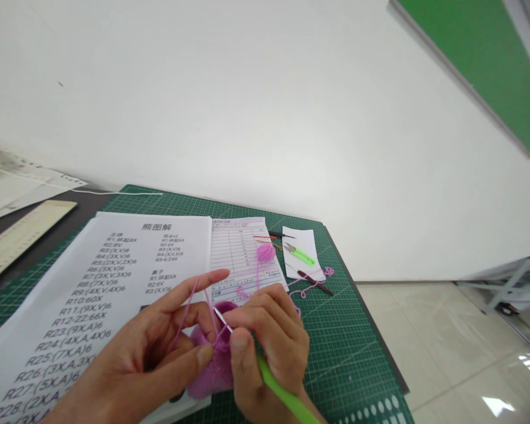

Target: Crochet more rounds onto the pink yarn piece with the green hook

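My left hand pinches the edge of a pink-purple crocheted piece between thumb and fingers. Its raised index finger carries a strand of pink yarn that runs down to the stitches. My right hand grips a crochet hook with a thick green handle, held like a pencil. The hook's metal tip lies at the top edge of the crocheted piece, near the yarn. Whether the tip sits inside a stitch I cannot tell. Part of the piece is hidden behind my fingers.
Printed pattern sheets lie on the green cutting mat. Beyond my hands are a small pink yarn ball, green thread snips on white paper, a dark slim tool and loose yarn. A ruler lies left; a white wall stands behind.
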### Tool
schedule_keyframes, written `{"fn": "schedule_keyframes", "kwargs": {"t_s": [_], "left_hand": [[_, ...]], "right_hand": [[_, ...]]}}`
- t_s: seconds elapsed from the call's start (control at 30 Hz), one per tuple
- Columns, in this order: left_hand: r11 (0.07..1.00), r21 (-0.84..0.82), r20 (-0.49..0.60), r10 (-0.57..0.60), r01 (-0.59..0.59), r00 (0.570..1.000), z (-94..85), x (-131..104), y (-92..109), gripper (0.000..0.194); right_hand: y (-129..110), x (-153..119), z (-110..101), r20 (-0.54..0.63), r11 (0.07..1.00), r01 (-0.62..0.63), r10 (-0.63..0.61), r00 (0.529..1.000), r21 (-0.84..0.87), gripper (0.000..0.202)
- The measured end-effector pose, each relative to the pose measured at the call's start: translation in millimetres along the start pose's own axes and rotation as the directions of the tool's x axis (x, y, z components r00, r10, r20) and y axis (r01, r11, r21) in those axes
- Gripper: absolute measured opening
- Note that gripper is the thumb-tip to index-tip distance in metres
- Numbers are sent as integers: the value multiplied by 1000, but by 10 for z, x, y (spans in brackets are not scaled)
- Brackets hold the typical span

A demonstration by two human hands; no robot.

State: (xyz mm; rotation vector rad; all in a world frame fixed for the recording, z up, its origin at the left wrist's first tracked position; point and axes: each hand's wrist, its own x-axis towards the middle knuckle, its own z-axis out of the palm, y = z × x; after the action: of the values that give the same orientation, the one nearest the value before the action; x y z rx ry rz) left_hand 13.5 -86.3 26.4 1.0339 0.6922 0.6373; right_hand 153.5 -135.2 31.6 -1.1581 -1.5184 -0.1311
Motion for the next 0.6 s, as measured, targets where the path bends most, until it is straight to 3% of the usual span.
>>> {"fn": "schedule_keyframes", "kwargs": {"t_s": [0.23, 0.43, 0.5, 0.6], "left_hand": [[1000, 19, -75, -8, 9, 997, 103, -38, 84, 80], [998, 47, -97, 38, -34, 995, 93, -33, 62, 73], [1000, -19, -97, 16, -18, 995, 62, -28, 60, 68], [971, -223, -174, -123, 82, 977, 2, -32, 70, 57]], "right_hand": [[-27, 2, 39, -32, 997, 48, -46, 998, 68, 26], [-10, -28, 27, -88, 995, 100, -100, 991, -6, 22], [-10, -29, 23, -108, 996, 95, -95, 990, -3, 23], [-16, -30, 29, -126, 995, 97, -97, 987, -11, 23]]}}
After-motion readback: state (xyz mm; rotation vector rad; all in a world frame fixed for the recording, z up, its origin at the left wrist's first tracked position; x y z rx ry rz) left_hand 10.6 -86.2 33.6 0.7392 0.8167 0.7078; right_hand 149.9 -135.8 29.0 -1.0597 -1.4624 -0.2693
